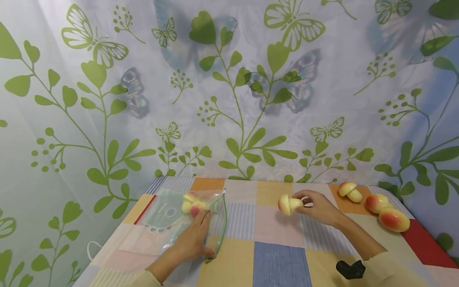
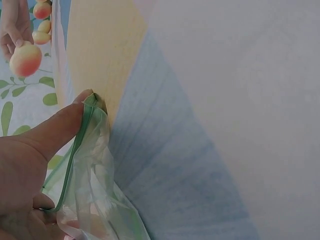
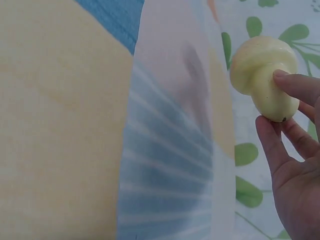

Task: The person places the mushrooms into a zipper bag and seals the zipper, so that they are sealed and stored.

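Note:
My right hand point(image 1: 320, 207) pinches a toy mushroom point(image 1: 289, 205) by its stem, above the table. Its cap is yellow blushed with red, and in the right wrist view the pale mushroom point(image 3: 267, 75) sits between thumb and fingertips. On the left lies a clear zip bag point(image 1: 161, 215) with a green cartoon print and a green zip edge. Holding the bag's mouth is my left hand point(image 1: 191, 239); the left wrist view has the thumb point(image 2: 60, 125) at the green edge point(image 2: 75, 150) and the fingers lower down, partly hidden. Another mushroom point(image 1: 193, 204) shows inside the bag.
Three more toy mushrooms lie at the table's right: one at the back point(image 1: 350, 192), one in the middle point(image 1: 377, 203) and one nearer point(image 1: 394, 220). A patchwork cloth point(image 1: 279, 259) covers the table. Behind it hangs a leaf-and-butterfly curtain point(image 1: 222, 99).

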`<control>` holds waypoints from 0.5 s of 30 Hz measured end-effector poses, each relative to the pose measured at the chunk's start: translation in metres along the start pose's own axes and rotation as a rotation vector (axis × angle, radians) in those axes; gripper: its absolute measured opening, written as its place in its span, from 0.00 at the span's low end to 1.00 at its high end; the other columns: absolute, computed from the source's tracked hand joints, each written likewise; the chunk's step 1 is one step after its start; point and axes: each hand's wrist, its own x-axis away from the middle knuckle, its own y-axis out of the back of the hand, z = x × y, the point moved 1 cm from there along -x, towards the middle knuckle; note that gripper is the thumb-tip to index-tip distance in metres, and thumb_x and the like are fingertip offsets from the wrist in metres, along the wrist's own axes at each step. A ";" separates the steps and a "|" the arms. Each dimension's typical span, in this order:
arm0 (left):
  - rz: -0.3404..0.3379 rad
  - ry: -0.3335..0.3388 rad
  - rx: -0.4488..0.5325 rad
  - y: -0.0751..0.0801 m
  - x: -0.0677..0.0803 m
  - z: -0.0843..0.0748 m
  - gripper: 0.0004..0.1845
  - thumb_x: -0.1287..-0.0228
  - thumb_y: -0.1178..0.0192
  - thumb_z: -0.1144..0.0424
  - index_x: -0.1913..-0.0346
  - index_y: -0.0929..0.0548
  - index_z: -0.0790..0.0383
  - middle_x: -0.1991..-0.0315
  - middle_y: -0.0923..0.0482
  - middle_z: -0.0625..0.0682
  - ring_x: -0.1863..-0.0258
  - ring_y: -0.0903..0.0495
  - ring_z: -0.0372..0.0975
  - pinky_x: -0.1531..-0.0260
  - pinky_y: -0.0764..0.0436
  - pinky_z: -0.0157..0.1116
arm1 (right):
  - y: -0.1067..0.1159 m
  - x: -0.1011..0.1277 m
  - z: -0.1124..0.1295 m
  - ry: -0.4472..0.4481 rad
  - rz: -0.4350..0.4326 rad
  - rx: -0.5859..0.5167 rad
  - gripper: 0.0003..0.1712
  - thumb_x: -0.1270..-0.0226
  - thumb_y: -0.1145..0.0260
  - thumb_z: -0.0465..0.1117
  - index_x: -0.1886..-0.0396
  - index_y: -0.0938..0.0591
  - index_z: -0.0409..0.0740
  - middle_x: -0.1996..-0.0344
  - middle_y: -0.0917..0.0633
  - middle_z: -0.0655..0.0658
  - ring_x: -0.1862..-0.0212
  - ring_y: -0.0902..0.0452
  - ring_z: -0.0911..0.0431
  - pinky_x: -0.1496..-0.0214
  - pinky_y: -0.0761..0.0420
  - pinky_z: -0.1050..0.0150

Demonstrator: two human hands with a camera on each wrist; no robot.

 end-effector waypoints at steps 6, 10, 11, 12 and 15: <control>0.006 0.008 0.007 -0.001 0.000 0.000 0.68 0.74 0.23 0.44 0.31 0.49 0.74 0.32 0.50 0.67 0.32 0.51 0.54 0.39 0.38 0.46 | -0.014 -0.007 0.026 0.042 0.016 -0.043 0.20 0.45 0.30 0.35 0.52 0.22 0.39 0.54 0.22 0.41 0.56 0.25 0.44 0.60 0.20 0.63; 0.006 0.009 0.007 -0.002 0.000 0.002 0.68 0.74 0.23 0.44 0.31 0.49 0.74 0.32 0.50 0.67 0.32 0.51 0.53 0.39 0.38 0.47 | -0.020 -0.010 0.042 0.046 0.031 -0.061 0.19 0.44 0.31 0.33 0.52 0.23 0.37 0.54 0.23 0.39 0.55 0.25 0.43 0.58 0.20 0.64; 0.005 0.008 0.007 -0.003 0.000 0.002 0.68 0.74 0.23 0.44 0.31 0.49 0.74 0.32 0.50 0.67 0.32 0.50 0.53 0.39 0.38 0.47 | -0.021 -0.011 0.044 0.046 0.033 -0.062 0.19 0.44 0.31 0.32 0.51 0.23 0.37 0.53 0.23 0.39 0.55 0.26 0.43 0.58 0.20 0.64; 0.004 0.008 0.007 -0.003 0.000 0.002 0.68 0.74 0.23 0.44 0.31 0.49 0.74 0.32 0.50 0.67 0.32 0.50 0.53 0.40 0.38 0.47 | -0.023 -0.012 0.045 0.046 0.032 -0.065 0.19 0.44 0.31 0.33 0.51 0.23 0.37 0.53 0.23 0.39 0.55 0.25 0.43 0.58 0.20 0.64; 0.006 0.011 0.004 -0.003 -0.001 0.003 0.68 0.74 0.23 0.44 0.31 0.49 0.74 0.32 0.50 0.66 0.32 0.50 0.52 0.39 0.38 0.47 | -0.031 -0.017 0.040 0.047 0.027 -0.075 0.19 0.44 0.31 0.33 0.51 0.22 0.38 0.53 0.23 0.39 0.55 0.25 0.43 0.58 0.20 0.63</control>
